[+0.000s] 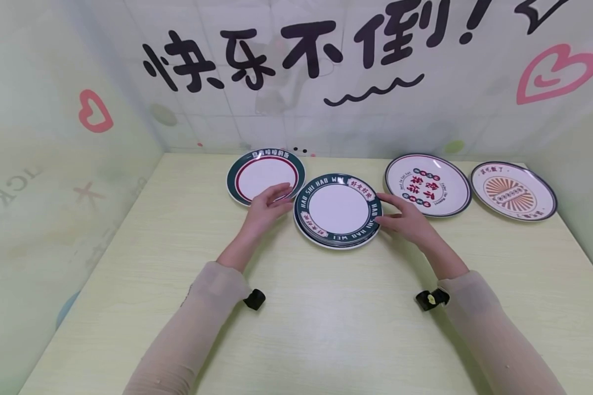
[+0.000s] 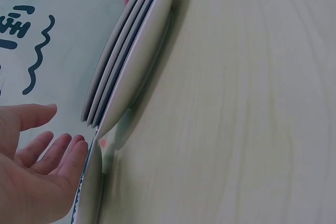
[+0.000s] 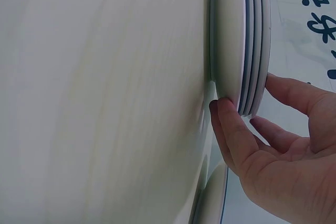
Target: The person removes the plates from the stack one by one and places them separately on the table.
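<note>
A stack of several round plates point(image 1: 339, 208), the top one white with a dark green lettered rim, sits on the table before me. At its right edge my right hand point(image 1: 407, 220) grips the stack, thumb at the upper rim and fingers at the underside, as the right wrist view shows. My left hand point(image 1: 266, 211) is a little left of the stack, apart from it, with fingers spread and nothing held. It overlaps the near right edge of another green-rimmed plate point(image 1: 264, 174); whether it touches that plate I cannot tell.
Right of the stack lie a white plate point(image 1: 449, 184) with red lettering and, farther right, a plate point(image 1: 514, 192) with an orange sunburst. Behind them a printed wall covering point(image 1: 286, 129) meets the back edge of the pale wooden table point(image 1: 326, 323).
</note>
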The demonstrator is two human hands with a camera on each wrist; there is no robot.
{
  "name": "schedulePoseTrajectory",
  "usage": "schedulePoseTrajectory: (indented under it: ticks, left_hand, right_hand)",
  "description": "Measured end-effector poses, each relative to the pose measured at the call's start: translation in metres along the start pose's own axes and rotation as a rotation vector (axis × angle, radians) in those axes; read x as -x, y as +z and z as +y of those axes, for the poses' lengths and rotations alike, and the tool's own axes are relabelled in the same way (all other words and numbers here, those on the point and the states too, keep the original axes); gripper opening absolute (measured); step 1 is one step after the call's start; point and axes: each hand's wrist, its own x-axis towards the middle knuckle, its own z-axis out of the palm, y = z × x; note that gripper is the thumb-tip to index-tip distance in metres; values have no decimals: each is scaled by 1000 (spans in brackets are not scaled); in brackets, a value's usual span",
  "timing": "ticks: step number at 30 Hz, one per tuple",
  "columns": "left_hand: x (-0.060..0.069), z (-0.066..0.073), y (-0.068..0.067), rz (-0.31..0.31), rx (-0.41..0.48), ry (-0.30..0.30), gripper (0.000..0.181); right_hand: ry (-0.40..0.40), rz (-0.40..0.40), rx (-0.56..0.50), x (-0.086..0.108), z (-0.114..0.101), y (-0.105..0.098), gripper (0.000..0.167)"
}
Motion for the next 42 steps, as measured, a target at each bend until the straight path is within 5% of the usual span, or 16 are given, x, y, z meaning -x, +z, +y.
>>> schedulePoseTrajectory:
  ticks: [10,42]
  left_hand:
    - [0,-2,5,-25,36,-28,54]
    - [0,1,6,-41,-41,-54,47]
  right_hand:
    - [-3,-2,-2,-1,1,0,65]
    - [14,-2,-1,0,-1,0,65]
